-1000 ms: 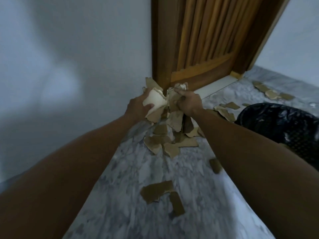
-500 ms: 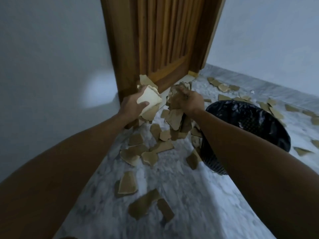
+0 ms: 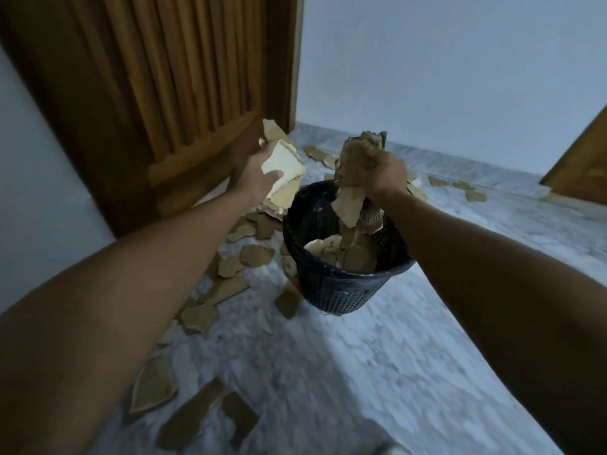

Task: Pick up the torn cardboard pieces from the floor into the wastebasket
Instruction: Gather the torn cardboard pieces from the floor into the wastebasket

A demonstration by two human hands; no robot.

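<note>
A black mesh wastebasket (image 3: 331, 290) stands on the marble floor, with torn cardboard lying inside it. My right hand (image 3: 377, 174) grips a bunch of brown cardboard pieces (image 3: 353, 205) right over the basket's mouth; the lowest pieces hang down into it. My left hand (image 3: 256, 178) holds a stack of pale and brown cardboard pieces (image 3: 282, 165) just left of the basket's rim. Several torn pieces (image 3: 230, 290) lie scattered on the floor to the left of the basket and in front of me.
A wooden slatted door (image 3: 157, 93) stands close behind my left hand. More cardboard scraps (image 3: 473, 193) lie along the far wall. A second wooden panel (image 3: 584, 162) shows at the right edge. Open marble floor (image 3: 394, 372) stretches in front of the basket.
Both hands have swung right with their cardboard bunches, away from the door. The right hand now hangs over the wastebasket and the left sits beside its rim.
</note>
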